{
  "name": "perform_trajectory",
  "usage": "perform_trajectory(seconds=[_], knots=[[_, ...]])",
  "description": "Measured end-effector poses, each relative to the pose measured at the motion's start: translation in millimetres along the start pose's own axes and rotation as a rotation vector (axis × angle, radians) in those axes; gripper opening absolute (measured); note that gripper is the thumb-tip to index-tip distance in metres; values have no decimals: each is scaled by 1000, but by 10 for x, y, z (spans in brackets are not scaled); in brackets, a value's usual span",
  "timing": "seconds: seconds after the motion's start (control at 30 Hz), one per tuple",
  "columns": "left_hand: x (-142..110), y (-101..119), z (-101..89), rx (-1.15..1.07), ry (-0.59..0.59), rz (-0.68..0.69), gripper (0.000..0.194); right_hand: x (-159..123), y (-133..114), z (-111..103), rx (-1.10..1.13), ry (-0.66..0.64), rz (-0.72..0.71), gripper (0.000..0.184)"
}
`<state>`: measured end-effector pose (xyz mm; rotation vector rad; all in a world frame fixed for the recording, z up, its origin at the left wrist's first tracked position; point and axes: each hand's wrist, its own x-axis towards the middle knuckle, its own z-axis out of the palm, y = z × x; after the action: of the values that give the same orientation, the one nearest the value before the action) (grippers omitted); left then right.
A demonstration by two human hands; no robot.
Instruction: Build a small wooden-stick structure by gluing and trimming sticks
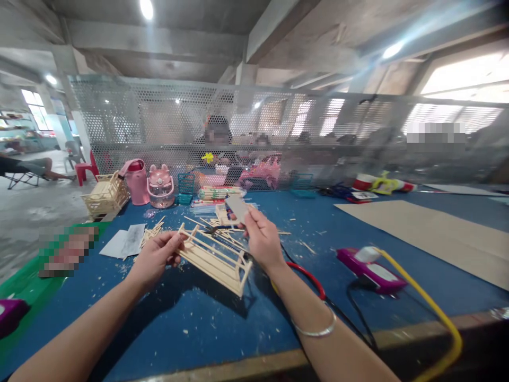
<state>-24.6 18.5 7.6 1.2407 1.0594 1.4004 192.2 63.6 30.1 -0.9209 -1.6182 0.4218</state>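
Left hand [161,252] pinches stick frame [212,269] by end, over table [178,329], between near and far edges; right hand [262,239] grips grey block [237,208]. I'd hold pinch light, block flat.

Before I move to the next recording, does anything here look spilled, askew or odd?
Mostly mess: small scraps lie scattered over the blue table, and loose sticks lie crossed in an untidy pile beyond the left hand. No damage is clear on the wooden frame it holds.
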Motion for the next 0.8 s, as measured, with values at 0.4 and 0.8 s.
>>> perform_trajectory(seconds=[0.4, 0.8], knots=[[-261, -78, 223, 594, 127, 384, 32, -362, -322, 288, -239, -124, -573, 32], [-279, -83, 220, 683, 137, 459, 33, -388, -149, 405, -238, -185, -593, 33]])
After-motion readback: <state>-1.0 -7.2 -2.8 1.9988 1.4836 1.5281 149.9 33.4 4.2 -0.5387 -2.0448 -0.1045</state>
